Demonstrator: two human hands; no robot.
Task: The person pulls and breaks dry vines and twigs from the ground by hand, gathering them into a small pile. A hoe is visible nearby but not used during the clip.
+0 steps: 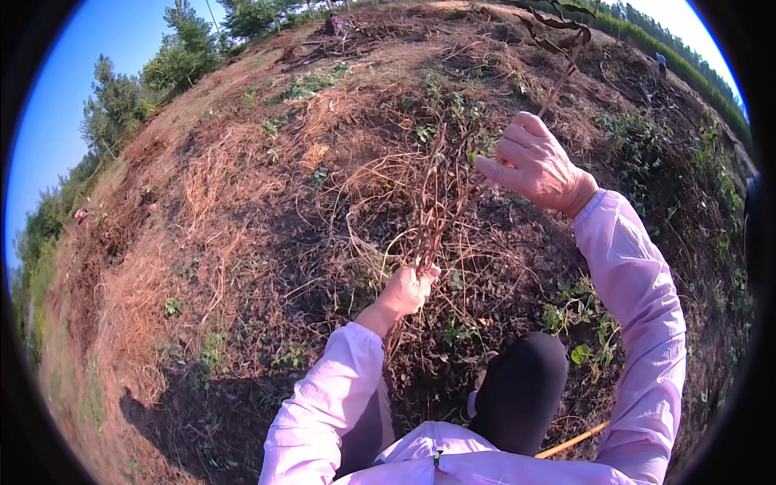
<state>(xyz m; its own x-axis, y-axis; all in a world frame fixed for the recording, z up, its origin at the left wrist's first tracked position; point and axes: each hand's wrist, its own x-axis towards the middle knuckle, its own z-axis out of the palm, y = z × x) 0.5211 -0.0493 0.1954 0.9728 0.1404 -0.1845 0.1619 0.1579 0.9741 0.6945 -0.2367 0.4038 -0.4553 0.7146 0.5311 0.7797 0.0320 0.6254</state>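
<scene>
Low in front of my body, my left hand (407, 291) is closed around a bundle of dry brown stems (433, 224) that fans upward from the fist. Up and to the right, my right hand (533, 160) pinches a single dry stalk (556, 91), whose upper end carries curled, withered leaves (561, 33). A brown stem runs from near the right hand down to the bundle; whether it is the same stalk I cannot tell. Both arms are in light purple sleeves. Dry vines and crumpled dead leaves lie under the hands.
A yellowish pole (571, 440) lies on the ground beside my bent right knee (524, 388). Green leafy plants (582, 321) grow to the right. Tangled dry vines (209, 182) cover the slope at left. Small distant figures, probably people, are near the top and right edges.
</scene>
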